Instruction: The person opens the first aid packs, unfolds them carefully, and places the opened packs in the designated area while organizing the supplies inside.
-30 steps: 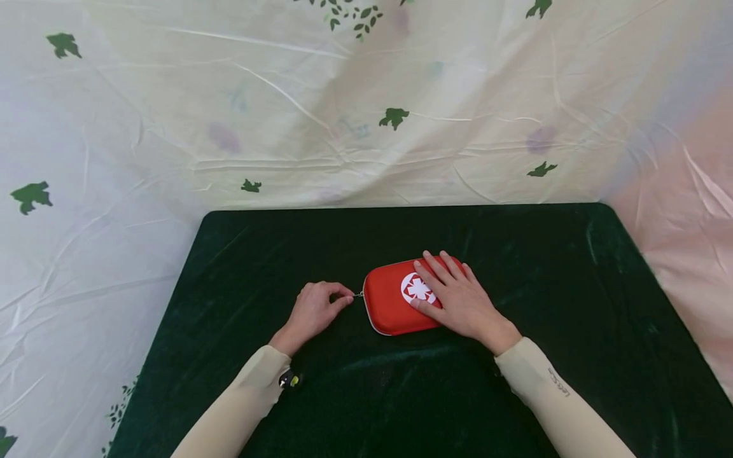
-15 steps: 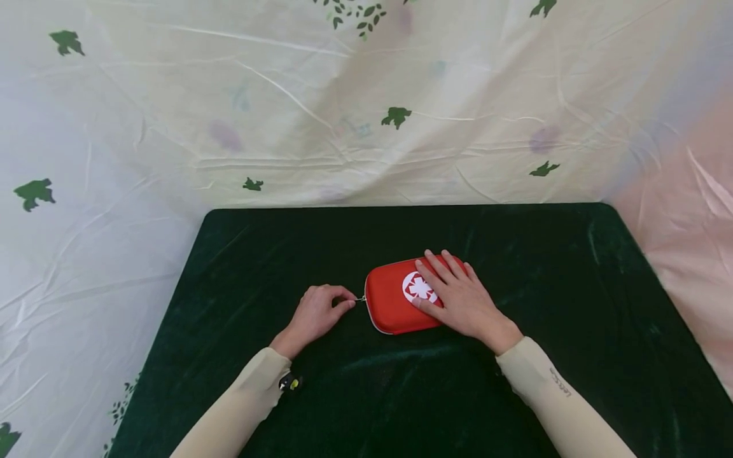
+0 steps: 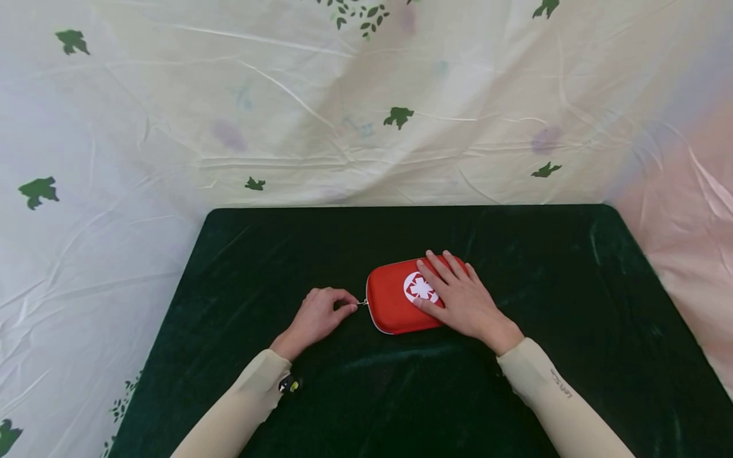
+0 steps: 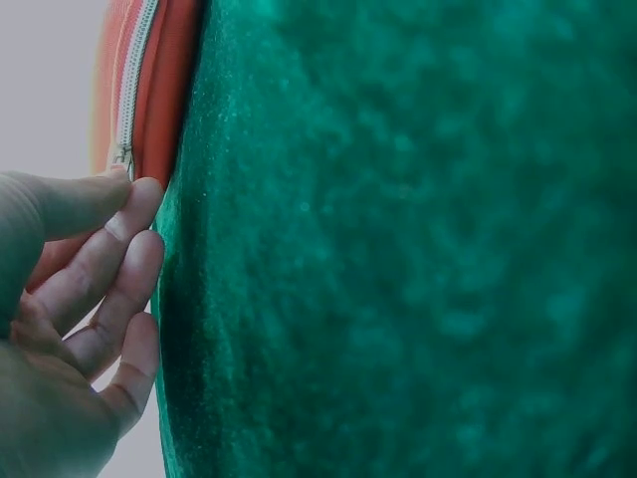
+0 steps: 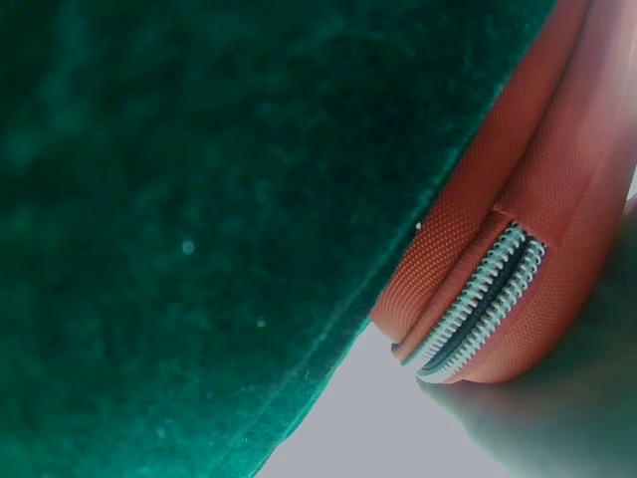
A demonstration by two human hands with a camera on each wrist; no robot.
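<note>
A red zippered first-aid case (image 3: 392,299) with a white round emblem lies slightly angled on a dark green cloth. At its left end, my left hand (image 3: 317,318) pinches the small metal zipper pull (image 3: 363,303) between thumb and forefinger. In the left wrist view the zipper (image 4: 132,80) runs up from the pinched slider, its teeth looking joined there. My right hand (image 3: 464,302) rests flat over the case's right part, fingers spread, covering some of the emblem. The right wrist view shows parted zipper teeth (image 5: 483,299) at one end of the track.
The green cloth (image 3: 275,245) covers the table, whose far edge meets a pale hanging sheet (image 3: 321,95) printed with green leaf and bird shapes. A small black-and-yellow item (image 3: 289,383) sits at the left cuff.
My left hand has slid a little toward me along the case's left end, taking the zipper pull with it. The right hand and the case stay in place.
</note>
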